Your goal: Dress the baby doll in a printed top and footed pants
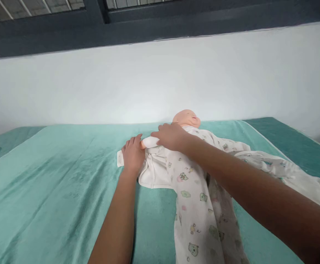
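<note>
A baby doll (186, 117) lies on its back, head toward the wall, in a white romper (186, 194) printed with small animals. The romper's front on the left is spread out, showing its plain white inside (156, 172). My left hand (134, 154) is closed around the end of the doll's arm (142, 145), with a white cuff flap (120, 158) showing beyond it. Across the doll's chest reaches my right hand (172, 136), its fingers gripping the white sleeve (150, 141) near the shoulder. My right forearm covers part of the romper. The right fingertips are partly hidden.
A light green sheet (52, 183) with wrinkles covers the bed, over darker green bedding (294, 146) at the right. Crumpled white cloth (286, 170) lies to the doll's right in view. Behind stands a white wall (107, 84) below a dark window frame (149, 29).
</note>
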Motion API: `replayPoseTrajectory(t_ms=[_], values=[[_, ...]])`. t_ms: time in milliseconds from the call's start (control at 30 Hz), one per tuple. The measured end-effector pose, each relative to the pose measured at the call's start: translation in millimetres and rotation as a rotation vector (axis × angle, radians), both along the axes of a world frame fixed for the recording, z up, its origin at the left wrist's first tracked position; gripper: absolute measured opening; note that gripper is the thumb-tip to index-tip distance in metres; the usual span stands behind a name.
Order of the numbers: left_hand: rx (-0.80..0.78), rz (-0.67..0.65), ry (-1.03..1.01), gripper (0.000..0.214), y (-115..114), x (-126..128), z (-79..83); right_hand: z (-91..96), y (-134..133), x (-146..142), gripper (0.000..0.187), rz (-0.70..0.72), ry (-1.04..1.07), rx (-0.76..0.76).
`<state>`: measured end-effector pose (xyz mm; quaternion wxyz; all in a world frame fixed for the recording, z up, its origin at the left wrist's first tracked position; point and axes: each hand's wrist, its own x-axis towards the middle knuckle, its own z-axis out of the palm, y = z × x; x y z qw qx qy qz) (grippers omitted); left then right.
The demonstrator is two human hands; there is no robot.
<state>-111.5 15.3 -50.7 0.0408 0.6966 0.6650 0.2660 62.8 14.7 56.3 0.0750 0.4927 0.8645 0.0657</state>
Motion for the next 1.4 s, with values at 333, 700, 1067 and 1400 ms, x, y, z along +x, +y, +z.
replayPoseTrajectory(t_ms=[333, 700, 1067, 1400], values=[[-0.117, 0.023, 0.151, 0.050, 10.0, -4.7, -2.4, -11.4, 4.7, -8.0, 0.040, 0.068, 0.344, -0.082], [-0.178, 0.093, 0.157, 0.057, 10.9, 0.2, -6.0, -100.6, -51.7, 157.6, 0.045, -0.588, 0.740, 0.322], [-0.222, 0.107, 0.046, 0.067, 1.0, 4.8, 0.6, -96.6, -54.8, 169.5, 0.046, -0.813, 0.704, 0.312], [-0.006, -0.518, -0.137, 0.035, -39.6, 114.0, 80.6, -93.8, -45.6, 170.1, 0.047, -0.872, 0.710, 0.214]])
